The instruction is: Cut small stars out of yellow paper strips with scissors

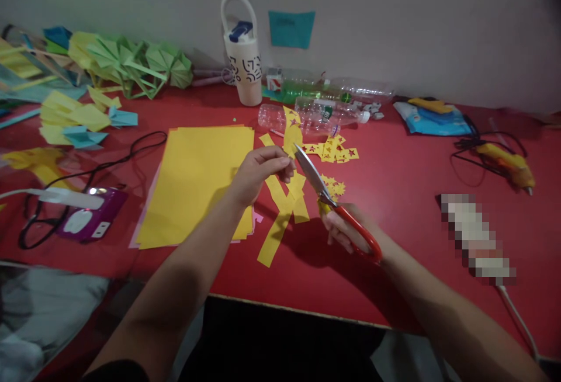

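My left hand (272, 172) is pinched on a yellow paper strip (293, 136) with star-shaped holes near its upper end. In my right hand (342, 233) is a pair of scissors (312, 174) with red handles, its blades pointing up and left, their tips close to the strip and my left fingers. Several plain yellow strips (274, 242) lie crossed on the table below my left hand. Behind the scissors are punched-out strips (335, 149) with star holes and a small pile of yellow paper stars (335, 187).
A stack of yellow paper (197, 183) lies left on the red table (394, 306). Behind are clear plastic bottles (318, 114) and a white tumbler (245, 69). A glue gun (504, 163) and blue packet (432, 119) sit right; a purple power strip (93, 215) and folded paper shapes (131, 61) left.
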Demonstrator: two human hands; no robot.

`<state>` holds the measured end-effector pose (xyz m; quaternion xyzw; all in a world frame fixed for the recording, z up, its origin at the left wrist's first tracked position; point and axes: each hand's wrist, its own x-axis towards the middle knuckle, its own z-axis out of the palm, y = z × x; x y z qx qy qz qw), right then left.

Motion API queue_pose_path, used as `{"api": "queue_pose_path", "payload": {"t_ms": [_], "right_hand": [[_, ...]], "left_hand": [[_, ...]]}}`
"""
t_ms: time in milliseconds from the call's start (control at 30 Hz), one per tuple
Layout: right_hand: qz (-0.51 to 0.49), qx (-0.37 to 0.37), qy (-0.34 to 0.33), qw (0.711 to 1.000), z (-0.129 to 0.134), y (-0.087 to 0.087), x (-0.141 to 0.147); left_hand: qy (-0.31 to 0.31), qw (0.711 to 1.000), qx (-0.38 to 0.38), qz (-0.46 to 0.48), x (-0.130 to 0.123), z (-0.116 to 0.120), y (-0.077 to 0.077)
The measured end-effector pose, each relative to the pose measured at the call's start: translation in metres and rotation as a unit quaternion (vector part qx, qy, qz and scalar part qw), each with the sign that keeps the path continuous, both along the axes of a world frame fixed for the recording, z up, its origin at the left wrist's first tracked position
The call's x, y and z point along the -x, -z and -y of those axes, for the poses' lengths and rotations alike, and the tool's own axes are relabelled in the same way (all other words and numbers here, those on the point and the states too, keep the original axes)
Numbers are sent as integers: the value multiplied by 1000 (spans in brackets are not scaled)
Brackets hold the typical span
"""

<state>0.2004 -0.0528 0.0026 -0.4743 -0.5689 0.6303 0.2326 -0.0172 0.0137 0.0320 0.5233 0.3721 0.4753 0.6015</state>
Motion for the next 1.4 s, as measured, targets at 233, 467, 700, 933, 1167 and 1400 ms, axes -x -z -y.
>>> {"api": "queue_pose_path", "payload": {"t_ms": [233,467,700,933,1167,1400], "right_hand": [[38,-14,15,999,2,0,4],[45,-11,13,999,2,-6,6],[49,-9,-9,999,1,-4,2],[47,-12,-38,998,-1,-7,-3],[46,-10,-45,998,-1,-6,-4],[46,-2,-41,998,-1,-9,-3]], "left_hand": [[-28,1000,-6,-1,-5,1,6],[-54,998,-17,26,-5,1,6],[-49,999,-17,8,0,-1,4],[-40,999,-24,-13,5,-4,1],[-33,999,-28,-14,6,-4,4],[-32,999,-21,-30,7,-5,6]]}}
